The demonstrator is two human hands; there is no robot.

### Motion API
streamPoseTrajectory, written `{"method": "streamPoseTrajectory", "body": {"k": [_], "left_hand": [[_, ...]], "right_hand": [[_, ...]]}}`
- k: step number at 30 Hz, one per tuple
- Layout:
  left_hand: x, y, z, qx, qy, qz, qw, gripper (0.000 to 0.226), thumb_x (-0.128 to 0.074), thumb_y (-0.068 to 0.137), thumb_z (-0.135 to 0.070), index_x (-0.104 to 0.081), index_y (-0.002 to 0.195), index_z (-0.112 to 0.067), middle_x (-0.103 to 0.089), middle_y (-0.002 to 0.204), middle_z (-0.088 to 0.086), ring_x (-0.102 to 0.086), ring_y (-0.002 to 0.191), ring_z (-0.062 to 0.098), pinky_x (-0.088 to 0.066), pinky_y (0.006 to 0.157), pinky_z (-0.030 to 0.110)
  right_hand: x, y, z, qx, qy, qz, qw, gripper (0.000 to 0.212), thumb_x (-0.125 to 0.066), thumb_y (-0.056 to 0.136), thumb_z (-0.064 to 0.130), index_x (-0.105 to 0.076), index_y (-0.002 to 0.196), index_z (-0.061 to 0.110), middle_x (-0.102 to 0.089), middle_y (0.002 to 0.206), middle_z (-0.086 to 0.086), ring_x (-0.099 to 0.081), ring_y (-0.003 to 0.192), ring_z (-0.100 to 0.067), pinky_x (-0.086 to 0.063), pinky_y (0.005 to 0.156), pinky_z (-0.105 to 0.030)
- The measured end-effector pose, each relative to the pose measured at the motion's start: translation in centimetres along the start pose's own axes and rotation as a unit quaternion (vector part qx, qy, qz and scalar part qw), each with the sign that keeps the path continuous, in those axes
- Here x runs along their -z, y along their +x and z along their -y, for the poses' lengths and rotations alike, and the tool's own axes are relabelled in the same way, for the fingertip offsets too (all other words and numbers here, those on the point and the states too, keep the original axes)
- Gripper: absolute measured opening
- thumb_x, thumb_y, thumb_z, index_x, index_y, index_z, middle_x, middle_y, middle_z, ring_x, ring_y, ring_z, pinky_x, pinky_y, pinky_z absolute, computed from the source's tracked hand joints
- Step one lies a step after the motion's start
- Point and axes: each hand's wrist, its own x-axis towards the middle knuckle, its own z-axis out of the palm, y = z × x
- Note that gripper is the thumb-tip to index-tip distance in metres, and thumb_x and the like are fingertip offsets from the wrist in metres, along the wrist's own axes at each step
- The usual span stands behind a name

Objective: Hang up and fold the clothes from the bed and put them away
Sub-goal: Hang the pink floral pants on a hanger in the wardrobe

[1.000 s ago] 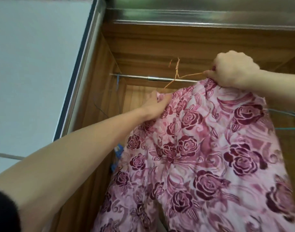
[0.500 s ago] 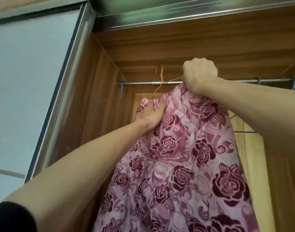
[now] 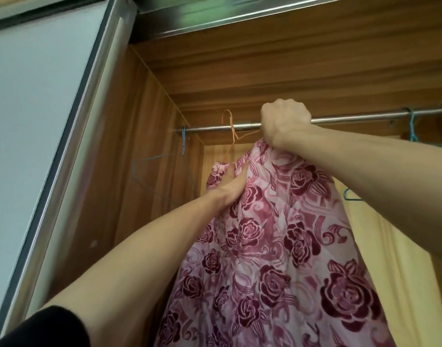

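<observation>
A pink garment with dark red roses (image 3: pixel 277 246) hangs from a thin orange wire hanger (image 3: pixel 230 131) inside the wooden wardrobe. The hanger's hook sits at the metal rail (image 3: pixel 365 118), over or just in front of it. My right hand (image 3: pixel 285 123) is a fist at the rail, gripping the top of the garment and the hanger's right shoulder. My left hand (image 3: pixel 231 186) clutches the fabric lower down at the garment's left shoulder, fingers buried in the cloth. The hanger's lower part is hidden by fabric.
An empty blue wire hanger (image 3: pixel 162 171) hangs at the rail's left end against the wardrobe side wall (image 3: pixel 139 171). Other blue hangers (image 3: pixel 412 131) and a yellow garment (image 3: pixel 390 234) hang to the right. The sliding door (image 3: pixel 39 121) with its metal frame stands on the left.
Both hands lifted the garment and hanger up to the rail. The hanger's hook rose from below the rail to its level. My view tilted further upward.
</observation>
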Motion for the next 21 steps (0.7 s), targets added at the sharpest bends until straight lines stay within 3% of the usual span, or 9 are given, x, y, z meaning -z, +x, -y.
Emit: {"method": "streamPoseTrajectory", "body": {"k": [4, 7, 10, 14, 16, 18, 21], "left_hand": [[-0.6, 1.2, 1.1, -0.007, 0.008, -0.003, 1.0, 0.092, -0.018, 0.092, -0.091, 0.004, 0.167, -0.042, -0.008, 0.178, -0.002, -0.006, 0.163, 0.036, -0.004, 0.13, 0.06], [-1.5, 1.3, 3.1, -0.008, -0.001, -0.003, 1.0, 0.08, -0.021, 0.101, -0.079, -0.003, 0.168, -0.04, -0.015, 0.176, -0.003, -0.014, 0.162, 0.03, -0.009, 0.132, 0.05], [-1.6, 0.5, 4.9, 0.007, -0.008, -0.023, 1.0, 0.074, -0.018, 0.103, -0.075, -0.005, 0.168, -0.042, -0.014, 0.177, -0.002, -0.009, 0.163, 0.029, -0.009, 0.132, 0.054], [0.4, -0.8, 5.3, 0.025, -0.058, -0.038, 0.997, 0.081, -0.034, 0.098, -0.079, -0.017, 0.167, -0.04, -0.028, 0.173, -0.001, -0.027, 0.159, 0.029, -0.021, 0.13, 0.051], [1.5, -1.4, 5.0, 0.022, -0.09, -0.057, 0.994, 0.078, -0.048, 0.101, -0.067, -0.027, 0.167, -0.03, -0.041, 0.167, 0.003, -0.04, 0.152, 0.029, -0.03, 0.127, 0.047], [2.3, -2.3, 4.4, 0.012, -0.119, -0.088, 0.989, 0.063, -0.056, 0.103, -0.048, -0.042, 0.16, -0.025, -0.056, 0.154, 0.006, -0.055, 0.139, 0.028, -0.041, 0.121, 0.043], [3.0, -4.5, 2.9, 0.0, -0.162, -0.155, 0.975, 0.044, -0.05, 0.106, -0.033, -0.06, 0.146, -0.015, -0.068, 0.138, 0.009, -0.063, 0.128, 0.027, -0.047, 0.116, 0.042]], "right_hand": [[-0.4, -0.4, 1.6, 0.014, -0.001, 0.023, 1.0, 0.03, -0.064, 0.092, 0.011, -0.07, 0.121, 0.009, -0.07, 0.12, -0.013, -0.067, 0.111, -0.036, -0.045, 0.073, -0.036], [-1.2, -1.3, 3.5, 0.01, 0.028, 0.063, 0.998, 0.033, -0.06, 0.097, 0.019, -0.067, 0.128, 0.011, -0.067, 0.129, -0.01, -0.065, 0.119, -0.032, -0.044, 0.077, -0.035], [-1.7, -2.2, 5.2, 0.021, 0.046, 0.082, 0.995, 0.031, -0.059, 0.097, 0.018, -0.066, 0.127, 0.012, -0.066, 0.13, -0.009, -0.065, 0.119, -0.03, -0.043, 0.076, -0.034], [-0.9, -2.4, 5.6, -0.015, 0.131, 0.146, 0.98, 0.038, -0.064, 0.1, 0.034, -0.064, 0.13, 0.011, -0.065, 0.134, -0.011, -0.064, 0.12, -0.032, -0.044, 0.08, -0.036], [-0.4, -2.5, 5.3, -0.043, 0.214, 0.194, 0.956, 0.048, -0.053, 0.105, 0.045, -0.062, 0.134, 0.008, -0.065, 0.135, -0.014, -0.064, 0.118, -0.035, -0.048, 0.085, -0.037], [-0.1, -2.9, 4.9, -0.059, 0.337, 0.227, 0.912, 0.052, -0.04, 0.11, 0.041, -0.058, 0.141, 0.003, -0.062, 0.139, -0.018, -0.062, 0.121, -0.035, -0.047, 0.091, -0.037], [0.2, -3.8, 4.4, -0.126, 0.499, 0.203, 0.833, 0.054, -0.034, 0.11, 0.04, -0.054, 0.145, 0.004, -0.061, 0.138, -0.015, -0.061, 0.111, -0.029, -0.044, 0.09, -0.033]]}}
